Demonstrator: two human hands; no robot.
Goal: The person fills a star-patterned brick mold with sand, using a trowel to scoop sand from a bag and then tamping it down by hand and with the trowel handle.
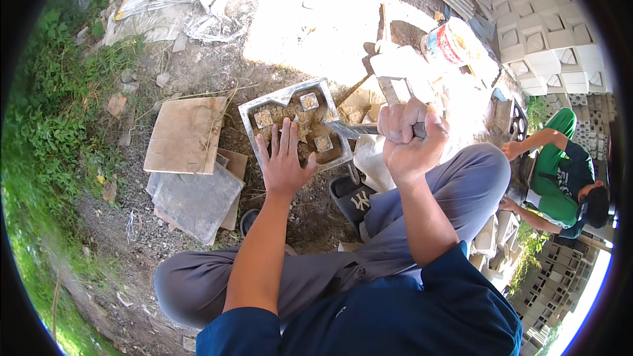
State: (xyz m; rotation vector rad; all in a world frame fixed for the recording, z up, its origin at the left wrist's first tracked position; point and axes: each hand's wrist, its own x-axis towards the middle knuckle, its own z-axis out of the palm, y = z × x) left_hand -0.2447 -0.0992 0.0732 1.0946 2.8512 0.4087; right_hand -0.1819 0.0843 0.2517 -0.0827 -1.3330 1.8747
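A metal mould (249, 113) with a notched far side lies on the ground before me. Brown sandy mix and several small square posts (323, 143) sit inside it. My left hand (285, 161) lies palm down over the mould's near left part, its fingers spread and touching the mix. To the right, my right hand (414, 138) is wrapped in a fist round a dark metal bar (356, 130). The bar's far end points left, over the mould's right edge; whether it touches the mould I cannot tell.
Square boards (184, 135) are piled left of the mould. A white bucket (452, 43) with a coloured label stands at the far right, near stacked pale blocks (541, 33). Another person (560, 171) works at the right. Green plants (59, 92) grow along the left.
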